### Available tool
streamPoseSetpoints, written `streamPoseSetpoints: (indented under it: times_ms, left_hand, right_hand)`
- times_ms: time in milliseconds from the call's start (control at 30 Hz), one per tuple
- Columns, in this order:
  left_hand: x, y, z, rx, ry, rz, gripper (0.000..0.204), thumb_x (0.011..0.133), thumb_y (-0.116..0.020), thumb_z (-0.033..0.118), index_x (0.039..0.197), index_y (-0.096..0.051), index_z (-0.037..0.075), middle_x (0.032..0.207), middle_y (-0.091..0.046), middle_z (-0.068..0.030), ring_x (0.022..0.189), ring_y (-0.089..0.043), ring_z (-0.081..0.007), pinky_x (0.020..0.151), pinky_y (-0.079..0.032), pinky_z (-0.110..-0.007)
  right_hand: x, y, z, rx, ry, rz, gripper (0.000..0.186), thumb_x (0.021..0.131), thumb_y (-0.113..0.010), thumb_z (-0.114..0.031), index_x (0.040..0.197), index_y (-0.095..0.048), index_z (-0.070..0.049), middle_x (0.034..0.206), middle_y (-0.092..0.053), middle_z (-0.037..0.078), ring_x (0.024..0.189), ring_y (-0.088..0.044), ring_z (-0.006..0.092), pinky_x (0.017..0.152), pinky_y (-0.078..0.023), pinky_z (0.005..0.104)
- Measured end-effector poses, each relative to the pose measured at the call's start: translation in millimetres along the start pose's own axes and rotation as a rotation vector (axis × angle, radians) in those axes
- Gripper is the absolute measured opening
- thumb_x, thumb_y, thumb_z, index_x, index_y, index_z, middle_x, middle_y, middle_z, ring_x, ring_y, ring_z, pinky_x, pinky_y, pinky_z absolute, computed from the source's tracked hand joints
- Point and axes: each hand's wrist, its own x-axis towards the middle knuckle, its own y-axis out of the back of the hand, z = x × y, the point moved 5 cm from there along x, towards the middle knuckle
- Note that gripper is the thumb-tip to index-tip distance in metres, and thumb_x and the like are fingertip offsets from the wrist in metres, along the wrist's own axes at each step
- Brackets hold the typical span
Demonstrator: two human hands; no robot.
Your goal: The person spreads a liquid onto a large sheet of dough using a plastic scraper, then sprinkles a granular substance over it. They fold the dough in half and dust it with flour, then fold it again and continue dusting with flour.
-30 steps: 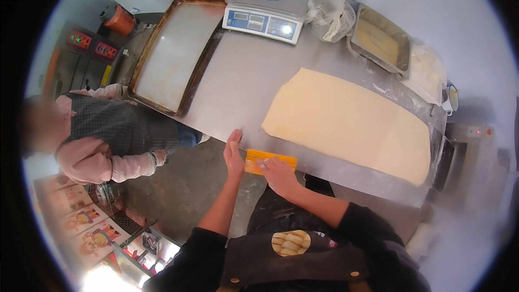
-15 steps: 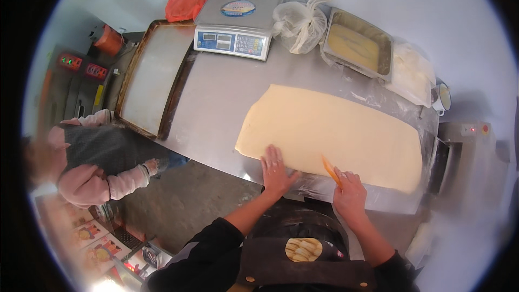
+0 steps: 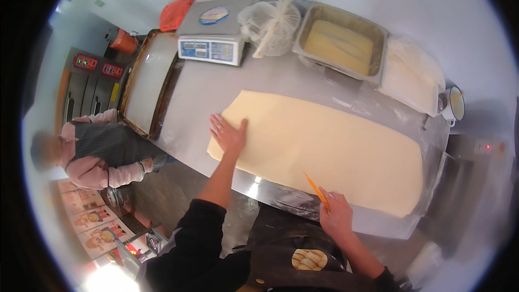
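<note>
A long pale sheet of dough (image 3: 330, 151) lies flat across the steel table (image 3: 205, 92). My left hand (image 3: 228, 134) rests flat, fingers spread, on the dough's left end. My right hand (image 3: 335, 215) is at the table's near edge, holding a thin orange scraper (image 3: 316, 190) edge-on against the dough's front edge.
Behind the dough stand a digital scale (image 3: 212, 31), a tied plastic bag (image 3: 270, 24), a metal pan of yellow dough (image 3: 340, 46) and a white floured block (image 3: 413, 74). A large baking tray (image 3: 148, 84) lies at the left. A small person in pink sleeves (image 3: 92, 154) stands beside the table.
My left hand has slid left along the dough and now lies flat on its left end. My right hand with the scraper has moved right along the front edge.
</note>
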Motion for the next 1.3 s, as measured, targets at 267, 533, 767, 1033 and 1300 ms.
streamPoseSetpoints:
  times_ms: [267,533,767,1033,1300]
  left_hand:
    - [31.3,-32.7,148.9,0.005,-0.223,-0.07,0.118,0.092,-0.063,0.075,0.168,-0.025,-0.007,0.178,-0.023,-0.0242,0.167,-0.014,-0.0343,0.134,-0.007,-0.057]
    - [-121.5,-64.0,293.1,-0.003,-0.573,-0.142,0.12,0.088,-0.069,0.072,0.166,-0.029,-0.008,0.177,-0.025,-0.0246,0.167,-0.016,-0.035,0.133,-0.007,-0.06]
    - [-263.1,-94.6,415.3,-0.09,-0.851,-0.313,0.124,0.085,-0.07,0.073,0.166,-0.026,-0.009,0.176,-0.023,-0.0266,0.167,-0.014,-0.0379,0.133,-0.006,-0.061]
    - [-390.6,-125.9,530.6,-0.126,-1.398,-0.442,0.122,0.088,-0.067,0.073,0.168,-0.023,-0.008,0.178,-0.02,-0.026,0.167,-0.012,-0.038,0.135,-0.004,-0.058]
    - [-395.7,-128.5,559.7,-0.015,-1.737,-0.513,0.112,0.091,-0.068,0.065,0.172,-0.022,0.003,0.18,-0.02,-0.0156,0.168,-0.014,-0.0311,0.136,-0.01,-0.052]
  right_hand:
    - [-44.2,31.2,61.7,0.086,-0.141,0.1,0.049,0.088,-0.069,-0.004,0.136,-0.073,-0.007,0.11,-0.069,0.016,0.102,-0.067,0.0361,0.089,-0.057,0.0449]
    - [-84.5,69.4,95.1,0.143,-0.272,0.293,0.046,0.091,-0.068,-0.005,0.136,-0.072,-0.008,0.112,-0.07,0.017,0.106,-0.068,0.0367,0.09,-0.057,0.0452]
    - [-123.0,83.1,121.6,0.202,-0.41,0.431,0.036,0.09,-0.07,-0.007,0.126,-0.072,-0.002,0.115,-0.072,0.02,0.107,-0.069,0.0411,0.093,-0.058,0.0466]
    - [-185.4,94.7,149.9,0.182,-0.581,0.619,0.032,0.09,-0.07,-0.007,0.121,-0.071,0.0,0.111,-0.071,0.02,0.104,-0.069,0.0426,0.09,-0.058,0.0472]
    - [-208.3,91.1,158.4,0.193,-0.645,0.636,0.028,0.089,-0.072,-0.008,0.116,-0.071,0.002,0.108,-0.07,0.022,0.101,-0.069,0.0453,0.088,-0.058,0.0494]
